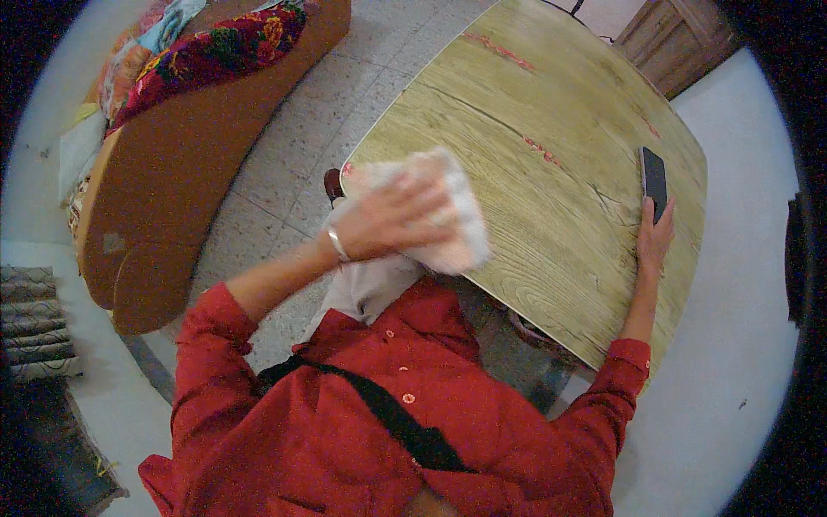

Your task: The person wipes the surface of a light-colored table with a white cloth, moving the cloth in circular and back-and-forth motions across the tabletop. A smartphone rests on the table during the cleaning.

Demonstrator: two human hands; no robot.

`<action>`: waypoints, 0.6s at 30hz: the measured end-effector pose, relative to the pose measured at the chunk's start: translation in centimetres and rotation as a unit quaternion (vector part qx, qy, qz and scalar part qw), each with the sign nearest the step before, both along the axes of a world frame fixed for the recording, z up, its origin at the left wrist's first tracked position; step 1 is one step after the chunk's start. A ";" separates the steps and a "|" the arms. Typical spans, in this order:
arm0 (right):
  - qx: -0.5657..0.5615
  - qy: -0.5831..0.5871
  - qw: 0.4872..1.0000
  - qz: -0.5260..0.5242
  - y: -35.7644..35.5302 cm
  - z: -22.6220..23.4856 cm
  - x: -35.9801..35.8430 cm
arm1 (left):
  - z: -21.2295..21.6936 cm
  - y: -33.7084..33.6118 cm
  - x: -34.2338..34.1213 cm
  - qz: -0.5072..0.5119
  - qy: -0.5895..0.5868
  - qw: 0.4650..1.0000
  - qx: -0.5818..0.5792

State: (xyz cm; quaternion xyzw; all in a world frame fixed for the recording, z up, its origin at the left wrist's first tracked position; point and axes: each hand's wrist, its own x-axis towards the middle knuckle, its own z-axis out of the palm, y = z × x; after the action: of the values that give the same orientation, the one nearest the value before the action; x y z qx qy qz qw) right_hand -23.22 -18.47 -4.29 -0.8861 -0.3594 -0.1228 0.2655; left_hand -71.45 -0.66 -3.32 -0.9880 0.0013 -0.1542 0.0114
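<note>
My left hand [392, 217], blurred by motion, has its fingers across a folded white and pale pink cloth [468, 226]. The cloth overlaps the near left edge of a wood-patterned table [551, 250]; whether it touches the top I cannot tell. Over by the table's right side, my right hand [656, 239] grips the lower end of a dark smartphone [653, 177]. That phone lies along the tabletop or just above it, its screen dark.
Left of the table stands a brown curved sofa or bed end [189, 164] with a red floral blanket [215, 60] on it. Grey tiled floor [284, 146] runs between. A white wall [741, 215] borders the right, and a wooden door or cabinet [676, 43] stands beyond.
</note>
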 end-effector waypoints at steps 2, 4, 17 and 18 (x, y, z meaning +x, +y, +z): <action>-0.004 -0.003 1.000 0.002 -0.2 -0.7 1.0 | 1.7 2.8 -3.0 0.037 0.030 0.996 -0.069; 0.000 -0.005 1.000 0.022 0.3 -0.9 0.8 | 2.0 5.3 -5.1 0.017 0.058 0.995 -0.081; -0.024 0.013 1.000 0.008 0.6 0.4 -0.4 | 1.0 6.0 8.6 0.135 0.000 0.982 -0.133; -0.019 0.013 1.000 0.013 0.7 0.2 -0.2 | 0.3 5.6 10.3 0.153 -0.023 0.980 -0.122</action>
State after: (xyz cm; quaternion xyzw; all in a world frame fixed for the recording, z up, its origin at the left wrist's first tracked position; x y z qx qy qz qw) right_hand -23.46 -17.79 -4.06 -0.8878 -0.3694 -0.1016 0.2549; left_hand -61.12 4.96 -2.99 -0.9667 -0.1689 -0.1721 -0.0856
